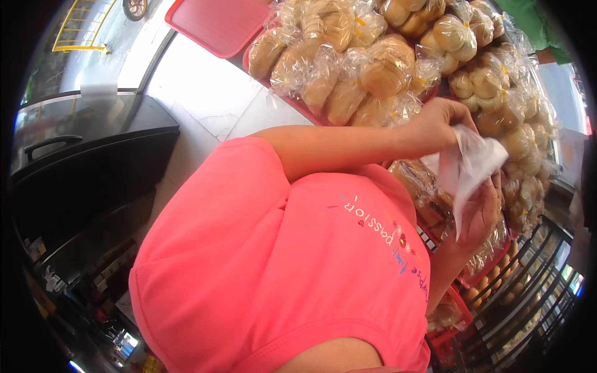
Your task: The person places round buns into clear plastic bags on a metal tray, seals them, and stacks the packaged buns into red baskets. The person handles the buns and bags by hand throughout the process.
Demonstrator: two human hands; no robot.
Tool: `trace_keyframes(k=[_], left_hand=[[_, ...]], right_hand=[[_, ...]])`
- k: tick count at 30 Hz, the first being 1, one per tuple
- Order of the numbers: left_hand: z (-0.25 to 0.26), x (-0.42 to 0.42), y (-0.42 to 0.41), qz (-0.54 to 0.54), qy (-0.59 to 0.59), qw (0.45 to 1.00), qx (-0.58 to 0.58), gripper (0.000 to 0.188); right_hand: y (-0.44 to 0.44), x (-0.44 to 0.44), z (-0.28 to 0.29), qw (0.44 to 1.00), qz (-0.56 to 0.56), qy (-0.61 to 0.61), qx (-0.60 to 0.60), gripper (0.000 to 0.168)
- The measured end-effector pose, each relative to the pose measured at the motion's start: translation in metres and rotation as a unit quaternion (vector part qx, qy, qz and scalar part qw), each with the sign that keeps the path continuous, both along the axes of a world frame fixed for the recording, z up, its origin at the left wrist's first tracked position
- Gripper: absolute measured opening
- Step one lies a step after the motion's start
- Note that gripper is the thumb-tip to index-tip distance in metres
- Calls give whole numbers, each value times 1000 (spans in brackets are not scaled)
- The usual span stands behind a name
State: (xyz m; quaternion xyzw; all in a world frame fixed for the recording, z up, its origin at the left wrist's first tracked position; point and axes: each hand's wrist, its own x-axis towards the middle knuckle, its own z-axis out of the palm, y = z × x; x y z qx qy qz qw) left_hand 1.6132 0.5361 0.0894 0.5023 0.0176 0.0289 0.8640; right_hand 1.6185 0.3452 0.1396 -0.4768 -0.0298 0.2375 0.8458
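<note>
My left hand (436, 123) reaches across from the pink sleeve, its fingers closed on the upper end of a thin white plastic bag or sheet (471, 161). Below it, my right hand (482, 210) is curled around the lower part of the same crumpled white piece, some fingers hidden behind it. Clear plastic bags of bread rolls (387, 70) are piled just beyond my left hand. More bagged buns (520, 142) lie to the right of both hands. Darker wrapped bread (413, 179) shows between my forearms.
A red plastic tray (214, 28) stands at the upper left. A black metal rack (527, 289) with round buns (482, 284) is at the lower right. Green cloth (536, 25) and a bit of skin, probably another person, show at the top right. A dark cabinet (93, 154) stands left.
</note>
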Motion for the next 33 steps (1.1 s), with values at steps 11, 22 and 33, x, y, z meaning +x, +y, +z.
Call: trace_keyframes(k=[11,22,33], left_hand=[[17,21,22,228,-119,882,394,11],[32,31,33,150,-201,850,463,10],[74,4,35,118,-303,783,530,14]], right_hand=[[-6,-4,20,848,-31,-436,-299,30],[-56,63,-1,408,-235,-428,-771,29],[-53,102,-1,339,-80,-584,-733,14]])
